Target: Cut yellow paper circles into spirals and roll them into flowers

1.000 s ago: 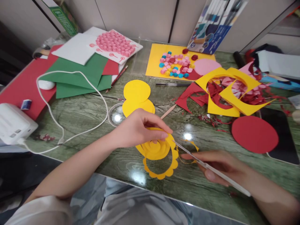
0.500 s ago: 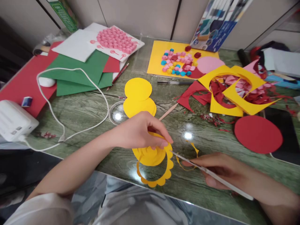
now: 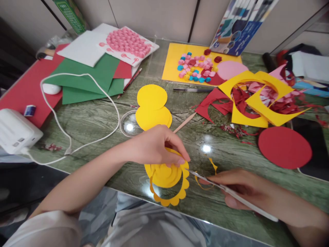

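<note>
My left hand (image 3: 159,145) pinches a piece of yellow paper (image 3: 183,190) whose scalloped strip curls down in a loop. Behind the loop lies a yellow paper spiral (image 3: 163,175), partly covered by the hand. My right hand (image 3: 236,187) is closed around a pair of scissors (image 3: 246,200) with pale handles. The blade tips meet the paper's edge just below my left fingertips. Thin yellow offcuts (image 3: 212,168) lie by the blades. Two stacks of yellow paper circles (image 3: 152,97) rest beyond my left hand.
A wooden stick (image 3: 185,122), a tape roll (image 3: 125,128) and a red paper circle (image 3: 284,147) lie around the hands. Cut yellow frames (image 3: 277,115) cover red scraps at right. A white cable (image 3: 117,106) loops at left, near green paper (image 3: 84,75).
The scissor tips have shifted slightly down and left along the paper's edge. My left hand has dropped a little, with the yellow paper still in its pinch.
</note>
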`<state>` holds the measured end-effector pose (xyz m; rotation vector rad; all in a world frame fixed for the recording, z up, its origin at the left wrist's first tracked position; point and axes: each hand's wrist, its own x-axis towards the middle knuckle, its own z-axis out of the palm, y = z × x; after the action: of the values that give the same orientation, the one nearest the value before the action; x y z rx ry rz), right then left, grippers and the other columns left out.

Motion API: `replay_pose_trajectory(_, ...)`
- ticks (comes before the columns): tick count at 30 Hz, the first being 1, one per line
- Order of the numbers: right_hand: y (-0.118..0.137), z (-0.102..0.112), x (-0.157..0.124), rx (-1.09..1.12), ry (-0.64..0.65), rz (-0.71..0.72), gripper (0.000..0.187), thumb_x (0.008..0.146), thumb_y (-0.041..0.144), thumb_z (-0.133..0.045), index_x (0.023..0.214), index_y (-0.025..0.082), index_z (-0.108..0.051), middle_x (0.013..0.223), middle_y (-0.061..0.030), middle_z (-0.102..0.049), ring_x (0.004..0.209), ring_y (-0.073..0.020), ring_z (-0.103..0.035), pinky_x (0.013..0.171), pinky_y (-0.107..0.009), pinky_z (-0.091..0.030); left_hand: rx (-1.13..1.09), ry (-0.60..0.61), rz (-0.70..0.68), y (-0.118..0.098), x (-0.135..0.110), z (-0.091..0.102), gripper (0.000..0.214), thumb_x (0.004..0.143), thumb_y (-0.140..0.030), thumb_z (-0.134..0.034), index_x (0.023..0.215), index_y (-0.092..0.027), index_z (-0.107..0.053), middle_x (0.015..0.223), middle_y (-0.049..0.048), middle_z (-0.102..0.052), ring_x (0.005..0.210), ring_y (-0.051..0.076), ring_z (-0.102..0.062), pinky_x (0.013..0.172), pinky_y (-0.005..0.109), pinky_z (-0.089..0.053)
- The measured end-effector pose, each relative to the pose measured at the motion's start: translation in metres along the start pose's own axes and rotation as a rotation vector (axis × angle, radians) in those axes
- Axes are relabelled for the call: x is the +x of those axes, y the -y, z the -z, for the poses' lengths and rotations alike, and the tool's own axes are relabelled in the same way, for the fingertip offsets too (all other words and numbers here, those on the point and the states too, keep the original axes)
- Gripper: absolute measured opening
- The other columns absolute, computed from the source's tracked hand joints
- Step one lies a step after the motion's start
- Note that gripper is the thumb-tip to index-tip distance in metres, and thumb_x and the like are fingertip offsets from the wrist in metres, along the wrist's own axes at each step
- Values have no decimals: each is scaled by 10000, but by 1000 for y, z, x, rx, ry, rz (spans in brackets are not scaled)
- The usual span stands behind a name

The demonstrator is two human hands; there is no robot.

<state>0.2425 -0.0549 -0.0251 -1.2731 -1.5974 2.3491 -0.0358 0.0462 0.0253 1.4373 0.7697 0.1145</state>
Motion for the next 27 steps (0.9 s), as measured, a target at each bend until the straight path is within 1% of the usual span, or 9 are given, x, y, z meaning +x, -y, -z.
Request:
replay_pose_trajectory(4, 5, 2, 1, -81, -4, 18, 350, 851, 317, -559, 1193, 258, -598, 763, -27, -594, 520, -120, -417, 466, -250, -326, 21, 16, -13, 1, 0, 0, 141, 713, -205, -670, 827, -166, -744, 760, 55, -737, 670, 160, -683, 541, 176, -516)
replay_pose_trajectory(8, 15, -3, 0, -103, -19, -3, 261, 868, 347, -517, 1071, 250, -650, 724, -12, -574, 552, -131, -419, 476, -247, -318, 27, 51, 27, 1, 0, 0, 159, 723, -225, -659, 846, -167, -741, 781, 67, -739, 682, 175, -688, 549, 195, -522)
replay_pose_trajectory(10, 19, -5, -1, -106, -23, -20, 248, 870, 364, -514, 1027, 244, -663, 698, -5, -562, 561, -132, -418, 480, -245, -318, 25, 64, 40, 2, 0, -1, 154, 722, -212, -654, 843, -172, -742, 769, 61, -738, 671, 172, -687, 532, 187, -515)
replay_pose_trajectory(13, 20, -7, -3, -136, -45, -36, 271, 861, 364, -537, 1072, 246, -660, 717, -7, -568, 580, -134, -431, 505, -246, -338, 28, 81, 53, 3, 1, -2, 150, 723, -198, -647, 838, -172, -741, 752, 54, -736, 649, 164, -683, 510, 178, -502)
replay_pose_trajectory(16, 19, -6, -3, -166, -68, -46, 315, 856, 351, -552, 1141, 248, -640, 759, -21, -600, 617, -144, -476, 532, -242, -366, 50, 101, 60, 4, 1, -2, 154, 728, -207, -647, 845, -163, -737, 764, 60, -736, 643, 159, -679, 508, 175, -497)
replay_pose_trajectory(18, 20, -6, -3, -163, -63, -44, 309, 849, 340, -565, 1128, 238, -650, 740, -21, -609, 616, -144, -485, 528, -235, -366, 61, 107, 62, 4, 1, -2, 156, 732, -213, -647, 848, -155, -734, 768, 64, -735, 635, 154, -676, 505, 171, -494)
replay_pose_trajectory(20, 24, -7, -3, -141, -50, -42, 282, 853, 334, -560, 1092, 228, -665, 696, -8, -590, 591, -133, -456, 510, -230, -345, 63, 106, 61, 3, 1, -1, 156, 735, -215, -648, 849, -152, -732, 763, 64, -734, 630, 147, -672, 498, 161, -488)
replay_pose_trajectory(23, 31, -9, -2, -75, -66, -52, 282, 861, 363, -556, 1087, 229, -658, 667, 21, -502, 560, -112, -369, 488, -230, -285, 32, 78, 60, 2, 1, -1, 151, 727, -213, -663, 845, -148, -733, 768, 61, -733, 640, 135, -669, 512, 148, -493)
replay_pose_trajectory(27, 36, -10, -1, 140, -70, -7, 349, 838, 420, -591, 1140, 251, -633, 614, 53, -394, 527, -96, -288, 469, -228, -232, -80, -44, 36, 0, 3, -1, 151, 702, -213, -699, 833, -148, -735, 714, 44, -724, 593, 114, -656, 517, 148, -506)
